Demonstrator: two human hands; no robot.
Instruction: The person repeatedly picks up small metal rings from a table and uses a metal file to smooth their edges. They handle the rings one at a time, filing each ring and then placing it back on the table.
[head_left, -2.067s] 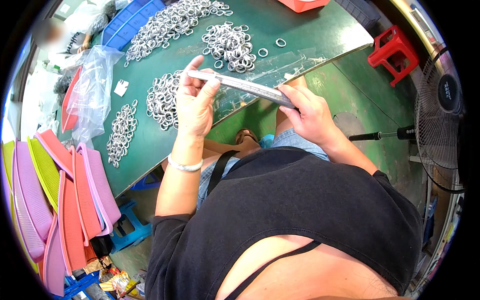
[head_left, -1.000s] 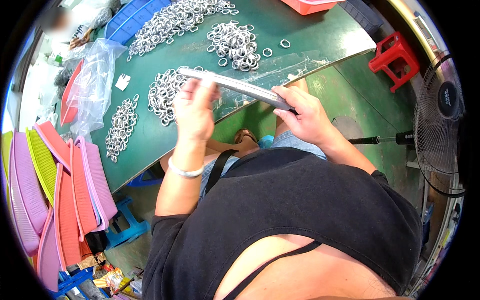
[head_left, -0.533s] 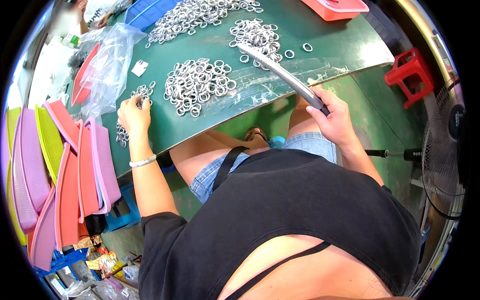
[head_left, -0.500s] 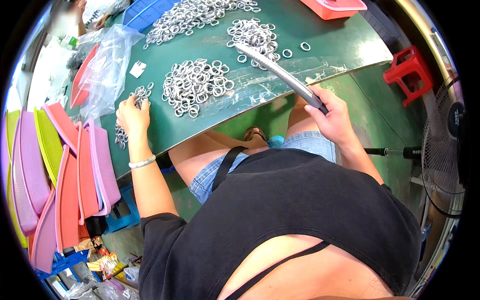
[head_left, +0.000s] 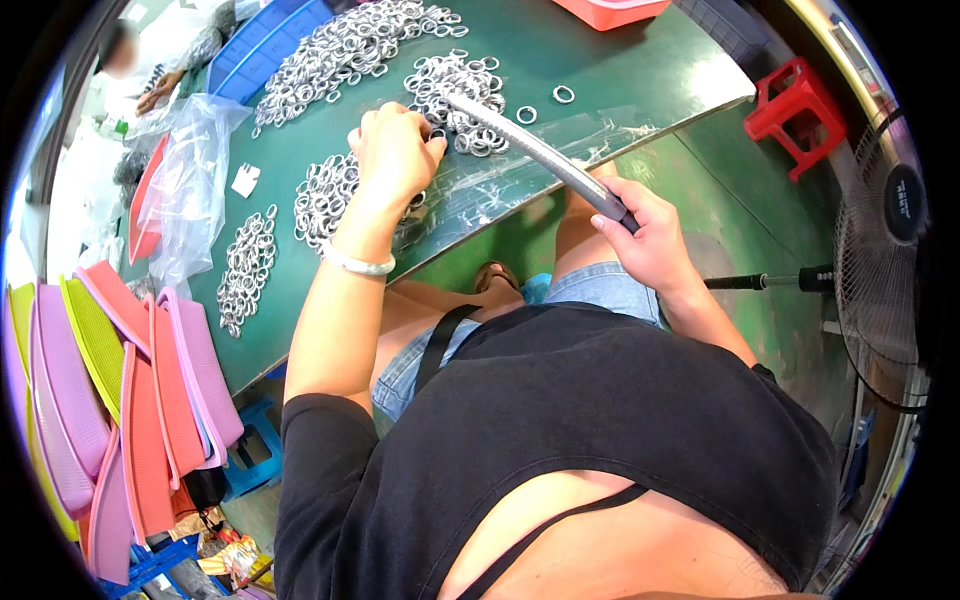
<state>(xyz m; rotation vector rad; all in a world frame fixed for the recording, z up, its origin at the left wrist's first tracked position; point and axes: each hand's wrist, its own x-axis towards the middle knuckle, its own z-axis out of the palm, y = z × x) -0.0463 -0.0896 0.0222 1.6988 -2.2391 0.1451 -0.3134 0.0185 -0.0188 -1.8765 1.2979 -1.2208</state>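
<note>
A long grey rod (head_left: 545,155) slants over the green worktop (head_left: 600,60), its far tip among a pile of metal rings (head_left: 455,85). The right hand (head_left: 650,240) grips its near end, fingers wrapped tight. The left hand (head_left: 395,150) rests on the rings, fingers curled, apparently gathering them. Threading them looks under way; next calls for lining rings with the tip.
</note>
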